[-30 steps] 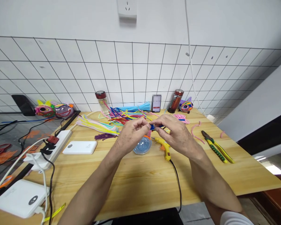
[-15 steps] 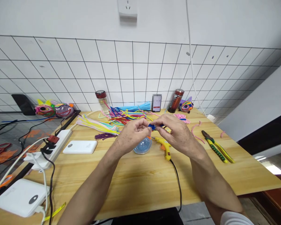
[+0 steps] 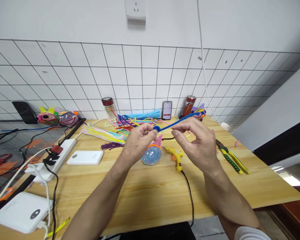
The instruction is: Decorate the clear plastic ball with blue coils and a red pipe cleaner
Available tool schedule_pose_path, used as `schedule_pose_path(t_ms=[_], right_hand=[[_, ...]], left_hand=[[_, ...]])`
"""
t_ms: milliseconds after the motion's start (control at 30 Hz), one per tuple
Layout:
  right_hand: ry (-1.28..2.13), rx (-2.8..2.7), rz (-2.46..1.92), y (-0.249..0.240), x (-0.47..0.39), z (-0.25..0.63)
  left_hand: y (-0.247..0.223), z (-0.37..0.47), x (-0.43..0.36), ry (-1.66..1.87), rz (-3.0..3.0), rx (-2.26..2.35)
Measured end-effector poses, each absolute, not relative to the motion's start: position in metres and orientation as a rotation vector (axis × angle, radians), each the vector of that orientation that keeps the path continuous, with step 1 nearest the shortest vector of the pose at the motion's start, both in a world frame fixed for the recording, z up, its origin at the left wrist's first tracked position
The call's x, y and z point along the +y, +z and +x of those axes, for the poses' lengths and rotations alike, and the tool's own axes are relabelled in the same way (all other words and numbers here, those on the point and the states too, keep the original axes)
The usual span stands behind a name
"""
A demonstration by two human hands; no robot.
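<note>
A blue pipe cleaner (image 3: 173, 124) is wound into a small coil at one end, pinched between the thumb and fingers of my left hand (image 3: 141, 140). Its straight tail slants up to the right, past the fingers of my right hand (image 3: 198, 140). The thumb and index finger of that hand are apart, with nothing seen between them. Below the coil stands a clear plastic ball (image 3: 152, 156) with orange at its top and a pink piece behind. A yellow hot glue gun (image 3: 177, 156) lies just right of the ball, partly under my right hand.
Green-and-yellow pliers (image 3: 231, 158) lie at right. Loose pipe cleaners (image 3: 137, 120) are heaped at the back, near a propped phone (image 3: 167, 110) and a glass bottle (image 3: 109, 108). A white power bank (image 3: 85, 157) and a power strip (image 3: 56, 160) are at left.
My right hand has moved right and its fingers have parted, baring the long blue tail. My left hand has shifted slightly left and still pinches the coil.
</note>
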State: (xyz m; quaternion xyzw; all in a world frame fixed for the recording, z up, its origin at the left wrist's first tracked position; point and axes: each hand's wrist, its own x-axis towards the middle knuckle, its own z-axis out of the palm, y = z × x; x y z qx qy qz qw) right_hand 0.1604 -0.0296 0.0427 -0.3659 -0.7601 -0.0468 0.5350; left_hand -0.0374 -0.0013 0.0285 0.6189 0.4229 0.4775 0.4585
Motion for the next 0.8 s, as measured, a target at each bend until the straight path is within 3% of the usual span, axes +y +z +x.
schedule_pose_path(t_ms=[300, 633, 800], right_hand=[[0.58, -1.715, -0.989, 0.033, -0.013, 0.151], [0.651, -1.78, -0.986, 0.038, -0.02, 0.155], [0.604, -1.789, -1.121, 0.021, -0.032, 0.207]], left_hand=[[0.03, -0.03, -0.011, 1.212, 1.472, 0.953], [0.027, -0.038, -0.01, 1.063, 1.687, 0.952], [0.029, -0.033, -0.015, 1.085, 1.643, 0.994]])
